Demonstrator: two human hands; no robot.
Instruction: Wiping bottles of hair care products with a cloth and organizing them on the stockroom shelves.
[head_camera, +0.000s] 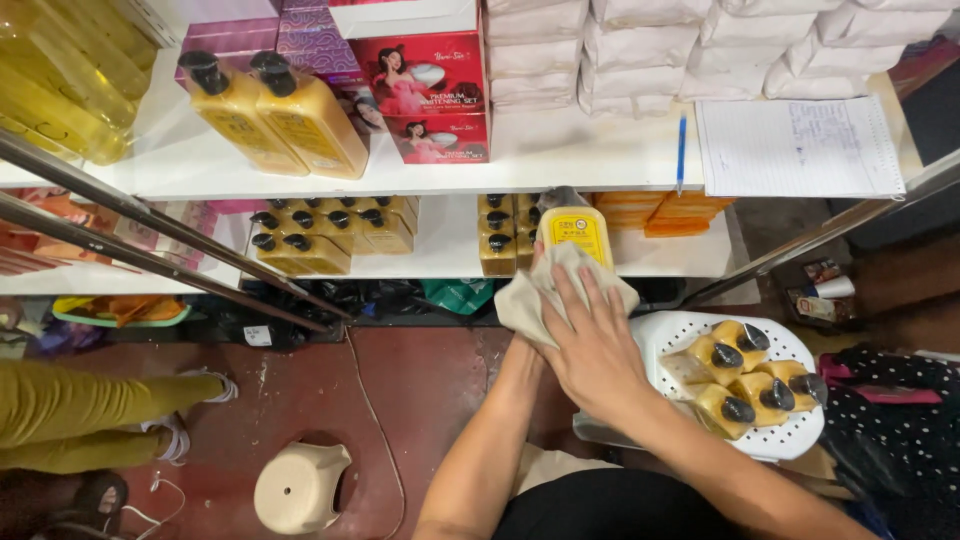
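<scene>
Right hand (592, 350) lies spread flat over a beige cloth (545, 290), fingers pressing it vs. a yellow bottle (575, 228) w/ dark cap, held up in front of the lower shelf (665, 258). Left hand is under the cloth & the right one, so can't tell its grip; only the forearm shows, rising to the bottle from below. Just right of the hands, a white perforated stool (680, 335) carries five more yellow bottles (745, 380) lying on their sides. Upper shelf (560, 150) has two big pump bottles (270, 115), a pen (682, 150) & a notepad (795, 145).
</scene>
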